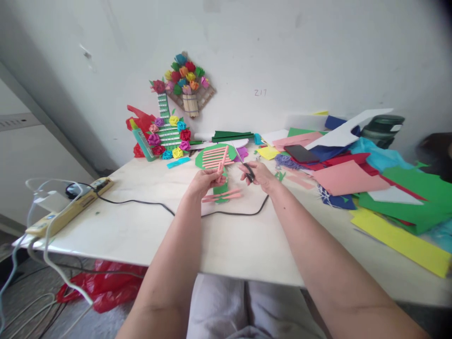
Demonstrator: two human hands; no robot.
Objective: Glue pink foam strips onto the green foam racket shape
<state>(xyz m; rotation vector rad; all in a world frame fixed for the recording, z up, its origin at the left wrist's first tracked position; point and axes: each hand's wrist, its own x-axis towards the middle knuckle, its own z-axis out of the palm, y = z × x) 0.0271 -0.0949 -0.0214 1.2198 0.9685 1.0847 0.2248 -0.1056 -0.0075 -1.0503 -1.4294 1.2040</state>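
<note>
My left hand is closed around a rolled pink paper stick that points up and away from me. My right hand grips black-handled scissors, whose blades reach toward the stick's upper part. Just beyond both hands lies a green paper shape with several pink paper sticks glued across it. More pink sticks lie on a green strip below my left hand.
A black cable runs across the white table to a power strip at left. Coloured paper sheets pile up at right, with a black phone. Paper flower crafts and a glue bottle stand by the wall.
</note>
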